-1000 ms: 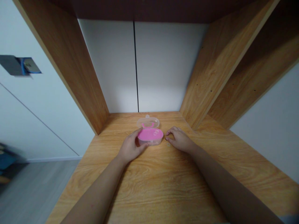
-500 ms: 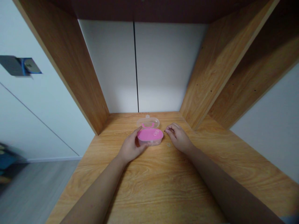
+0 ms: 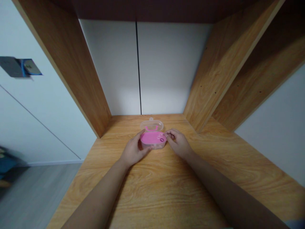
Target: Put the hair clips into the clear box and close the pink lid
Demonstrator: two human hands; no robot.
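A clear oval plastic box (image 3: 153, 146) with a pink inner tray (image 3: 150, 137) sits on the wooden surface. Its clear lid (image 3: 158, 125), with a pink handle, is folded back behind it. My left hand (image 3: 132, 151) grips the box's left end, thumb at the front and fingers at the far side. Over the tray's right end, my right hand (image 3: 178, 143) has its thumb and fingertips drawn together. Whether anything is between them I cannot make out. A dark ring-shaped band (image 3: 162, 140) lies on the tray just by those fingertips, beside several pale loops (image 3: 159, 136).
Wooden side panels (image 3: 212, 76) stand left and right of the worktop (image 3: 152, 190). A white back panel (image 3: 164, 70) closes the rear, and a dark shelf (image 3: 143, 11) hangs overhead. An uncovered wall socket (image 3: 30, 66) is at far left.
My right hand has moved left from beside the box to over the tray's right end. The dark band, before at its fingertips, now shows on the tray. My left hand keeps its hold.
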